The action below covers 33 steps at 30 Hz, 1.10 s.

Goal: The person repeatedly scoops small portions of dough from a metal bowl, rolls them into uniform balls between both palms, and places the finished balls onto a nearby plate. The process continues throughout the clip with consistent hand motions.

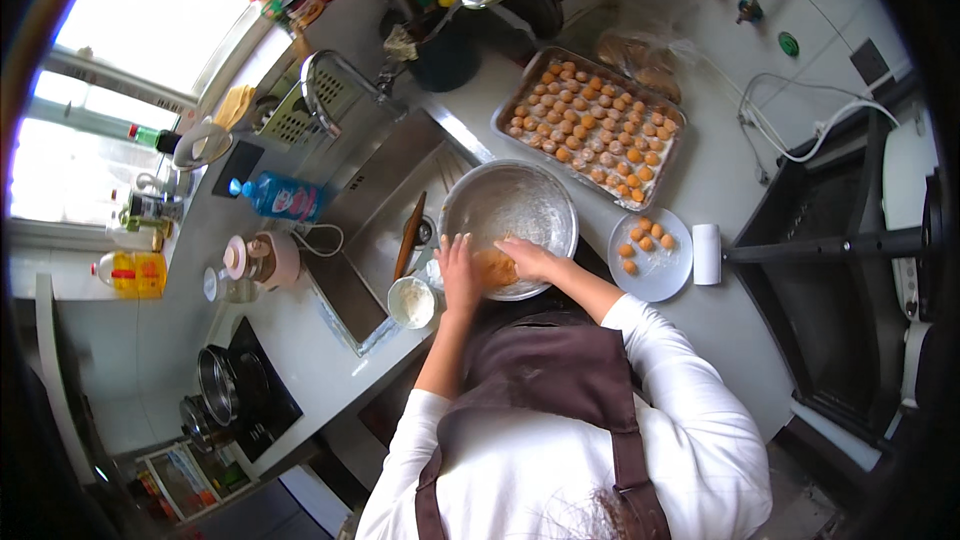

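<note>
A large metal mixing bowl (517,191), dusted with flour inside, sits at the sink's edge before me. Orange dough (496,270) lies in its lower part. My left hand (459,266) is at the bowl's left rim, fingers extended, beside the dough. My right hand (525,259) reaches over the right rim and touches the dough with its fingers; whether it grips it is unclear. Left of the bowl stands a small white bowl of flour (412,303). On the right a white plate (652,289) bears several orange dough balls (646,243). Behind it, a metal tray (585,184) holds rows of floured orange balls.
The sink (352,315) at left holds a wooden rolling pin (410,236) beneath an arched faucet (319,97). A blue bottle (281,196) and pink-lidded jar (244,259) stand beyond. A white paper roll (706,255) lies by the plate; a black cooktop (262,405) is lower left.
</note>
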### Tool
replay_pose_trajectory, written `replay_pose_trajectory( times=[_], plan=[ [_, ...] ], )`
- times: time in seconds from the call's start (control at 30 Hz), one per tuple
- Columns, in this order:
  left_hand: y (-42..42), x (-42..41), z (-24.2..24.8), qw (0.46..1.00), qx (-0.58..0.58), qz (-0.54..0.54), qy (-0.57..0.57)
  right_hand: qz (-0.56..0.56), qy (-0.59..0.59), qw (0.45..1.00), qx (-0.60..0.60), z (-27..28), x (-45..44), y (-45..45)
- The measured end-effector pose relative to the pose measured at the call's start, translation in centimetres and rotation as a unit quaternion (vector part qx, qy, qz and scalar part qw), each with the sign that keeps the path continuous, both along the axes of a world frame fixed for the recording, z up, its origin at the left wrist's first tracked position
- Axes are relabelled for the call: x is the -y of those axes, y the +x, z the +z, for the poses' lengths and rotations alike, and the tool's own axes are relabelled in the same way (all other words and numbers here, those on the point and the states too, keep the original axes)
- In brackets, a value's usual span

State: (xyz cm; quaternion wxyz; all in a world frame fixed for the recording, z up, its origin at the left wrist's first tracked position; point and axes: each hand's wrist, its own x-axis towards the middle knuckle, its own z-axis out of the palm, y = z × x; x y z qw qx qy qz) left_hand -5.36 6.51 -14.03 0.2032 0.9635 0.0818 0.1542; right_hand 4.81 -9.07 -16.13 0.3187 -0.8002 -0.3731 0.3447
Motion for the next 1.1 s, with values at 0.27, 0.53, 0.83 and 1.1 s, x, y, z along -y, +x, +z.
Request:
replay_pose_trajectory(
  times=[0.27,0.53,0.83,1.1],
  plan=[
    [-0.2,0.5,-1.2,0.999,0.013,0.040,-0.025,-0.021,-0.024,0.962,0.270,-2.1,-3.0,3.1],
    [0.0,1.0,-0.5,0.987,0.039,0.061,-0.141,0.175,-0.049,0.978,0.107,-1.3,0.7,2.4],
    [1.0,-0.5,0.7,0.944,0.056,0.243,-0.215,-0.155,0.054,0.967,0.194,-3.1,-2.0,7.3],
    [2.6,-1.7,-1.0,0.941,0.060,0.232,-0.240,-0.129,0.106,0.967,0.192,-6.2,-6.4,2.9]
  ],
)
